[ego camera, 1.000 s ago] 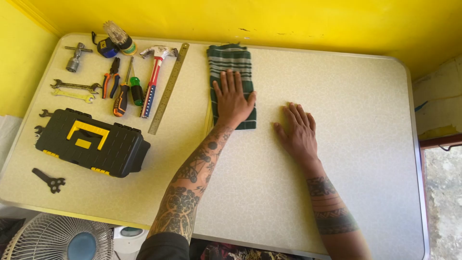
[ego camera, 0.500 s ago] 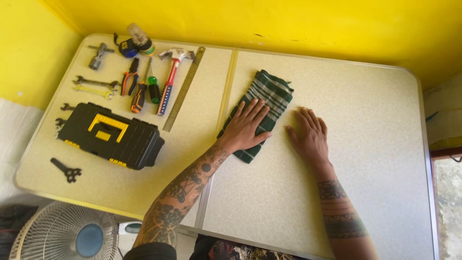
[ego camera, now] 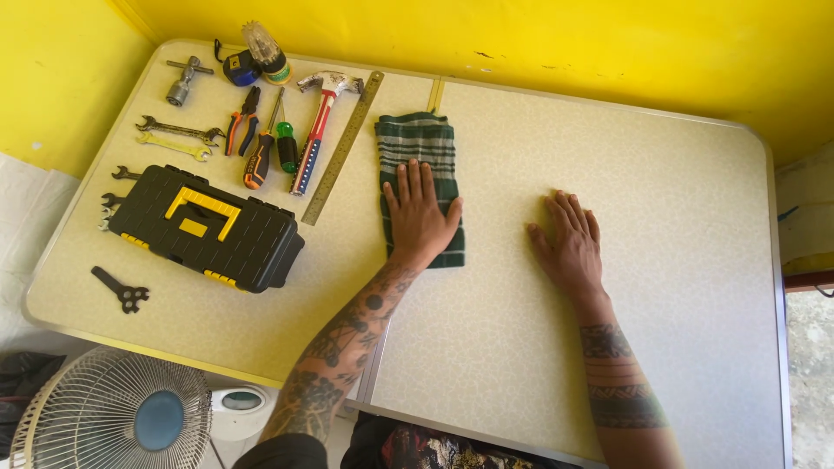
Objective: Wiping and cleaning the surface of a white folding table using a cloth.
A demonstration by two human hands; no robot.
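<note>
A speckled table (ego camera: 660, 287) carries a black toolbox (ego camera: 207, 228) at its left end, and near the middle a folded green cloth (ego camera: 419, 152) lies beside a steel ruler (ego camera: 342, 148). The left hand (ego camera: 419, 215) presses flat and open on the cloth, gripping nothing; the right hand (ego camera: 569, 245) rests spread on bare tabletop, well apart. The cloth looks soft, light and limp, likely best pinched at an edge or corner

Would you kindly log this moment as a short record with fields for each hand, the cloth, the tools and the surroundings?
left hand: left hand flat, palm down, pressing on the cloth
right hand: right hand flat on the bare table, apart from the cloth
cloth: green striped cloth, folded, near the table's centre seam
tools: black and yellow toolbox; hammer; steel ruler; pliers
below the table edge: fan
</note>
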